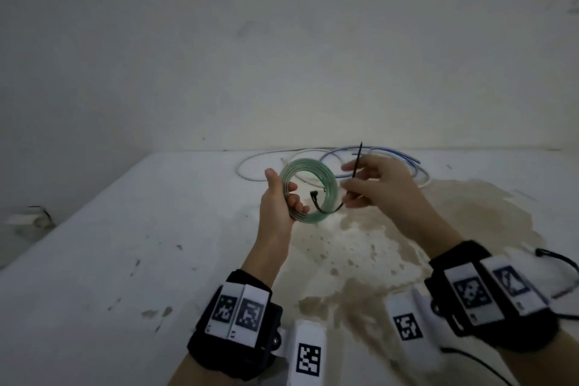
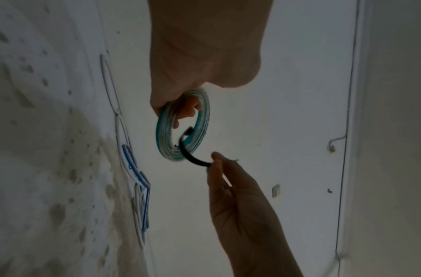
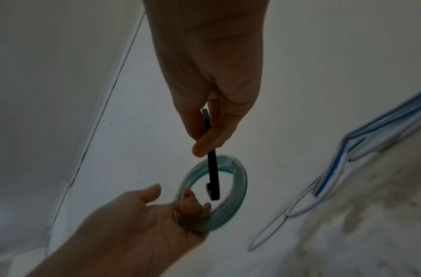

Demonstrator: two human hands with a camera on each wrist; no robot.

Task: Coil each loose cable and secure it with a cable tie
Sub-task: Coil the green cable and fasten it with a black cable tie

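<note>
My left hand [image 1: 282, 197] grips a coiled pale green cable [image 1: 326, 175] by its left rim and holds it upright above the table, fingers curled through the ring [image 2: 162, 135]. My right hand [image 1: 372, 182] pinches a black cable tie [image 1: 356, 163]. The tie's pointed tail sticks up past the fingers, and its head end [image 1: 314, 194] curves through the coil's opening [image 3: 213, 180]. In the right wrist view the left hand [image 3: 143, 215] holds the coil [image 3: 237, 189] at its lower left.
Loose white cable [image 1: 250, 166] and blue cable [image 1: 398, 153] lie tangled on the white table [image 1: 125, 244] near the back wall. A large brown stain [image 1: 391, 229] spreads under my hands. A dark cord [image 1: 560, 257] lies at the right edge.
</note>
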